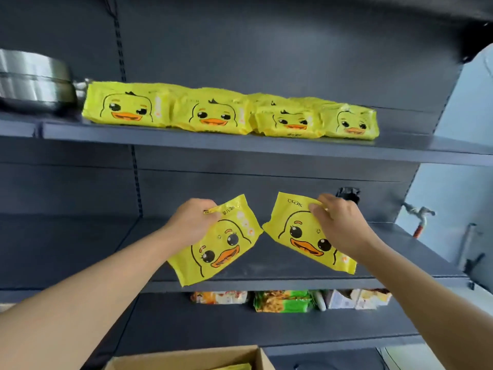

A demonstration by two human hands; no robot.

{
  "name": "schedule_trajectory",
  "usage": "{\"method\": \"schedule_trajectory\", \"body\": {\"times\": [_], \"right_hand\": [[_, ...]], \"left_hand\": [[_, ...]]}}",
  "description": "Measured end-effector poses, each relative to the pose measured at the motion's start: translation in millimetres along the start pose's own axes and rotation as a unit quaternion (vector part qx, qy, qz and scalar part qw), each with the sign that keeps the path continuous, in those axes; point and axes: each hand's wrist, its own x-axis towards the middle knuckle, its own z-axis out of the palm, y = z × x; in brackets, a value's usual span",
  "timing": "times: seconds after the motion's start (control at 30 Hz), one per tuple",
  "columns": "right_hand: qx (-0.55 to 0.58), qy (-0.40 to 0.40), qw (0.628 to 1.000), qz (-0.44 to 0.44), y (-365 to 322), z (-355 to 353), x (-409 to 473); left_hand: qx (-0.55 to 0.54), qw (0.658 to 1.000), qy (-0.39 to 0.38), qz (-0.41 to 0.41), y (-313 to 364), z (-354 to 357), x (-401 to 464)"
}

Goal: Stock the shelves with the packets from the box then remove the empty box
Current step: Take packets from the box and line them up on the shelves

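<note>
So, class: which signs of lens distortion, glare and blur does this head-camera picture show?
Head view: the upper shelf edge bows and tilts, a wide-angle effect; glare streaks the metal pot; the snack packs below look soft; the packets in the left hand and right hand stay sharp.

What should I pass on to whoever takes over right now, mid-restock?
Left hand has a grip on one yellow duck-print plastic packet; right hand holds another, both above the dark grey middle shelf.
Done: a row of matching packets sits on the upper shelf.
Left: place these two, empty the brown cardboard box below, which shows yellow inside, then remove it.
</note>
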Motion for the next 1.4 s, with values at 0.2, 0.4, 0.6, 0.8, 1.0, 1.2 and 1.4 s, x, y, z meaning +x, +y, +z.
{"method": "schedule_trajectory", "body": {"times": [0.2, 0.4, 0.6, 0.8, 1.0, 1.2, 1.4], "right_hand": [[-0.017, 0.062, 0.998, 0.000, 34.4, -83.6, 22.6], [-0.020, 0.080, 0.996, -0.019, 91.3, -151.6, 58.9], [-0.011, 0.096, 0.995, -0.038, 148.4, -208.6, 107.1], [0.011, 0.119, 0.993, -0.022, 191.4, -240.0, 148.8], [0.017, 0.137, 0.990, -0.013, 217.2, -244.9, 187.7], [-0.012, 0.151, 0.988, -0.003, 237.5, -233.1, 215.9], [-0.043, 0.165, 0.985, 0.011, 243.5, -223.3, 244.5]], "left_hand": [[0.009, 0.997, 0.014, 0.081, 95.1, 20.6, 21.2], [0.024, 0.993, 0.030, 0.114, 174.9, 58.0, 48.3], [0.047, 0.986, 0.063, 0.147, 249.5, 88.5, 83.3], [0.121, 0.972, 0.083, 0.183, 310.6, 101.8, 130.8], [0.160, 0.960, 0.080, 0.217, 345.7, 105.2, 188.3], [0.206, 0.953, 0.031, 0.220, 327.6, 127.3, 228.5], [0.255, 0.928, 0.108, 0.249, 304.9, 143.0, 245.6]]}}
